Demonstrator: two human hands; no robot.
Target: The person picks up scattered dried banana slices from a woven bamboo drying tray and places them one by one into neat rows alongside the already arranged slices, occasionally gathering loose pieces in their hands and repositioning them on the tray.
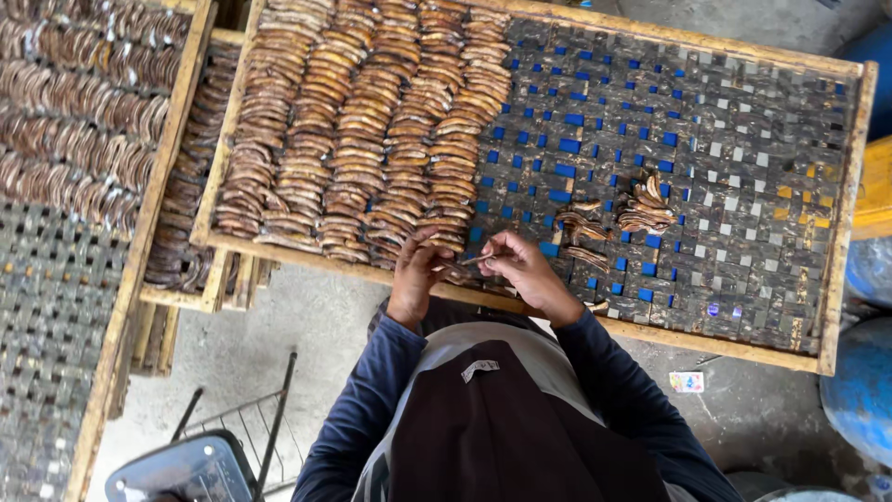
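My left hand and my right hand meet over the near edge of a woven drying tray with a wooden frame. Together they pinch a thin brown dried banana between their fingertips. It sits just below the bottom end of the neat rows of dried bananas that fill the tray's left part. A small loose pile of dried bananas lies on the bare weave to the right of my right hand, with a few single pieces nearer to it.
Another framed tray with rows of dried bananas stands at the left, and a lower tray shows between the two. A black wire stand is on the concrete floor at lower left. Blue drums stand at the right.
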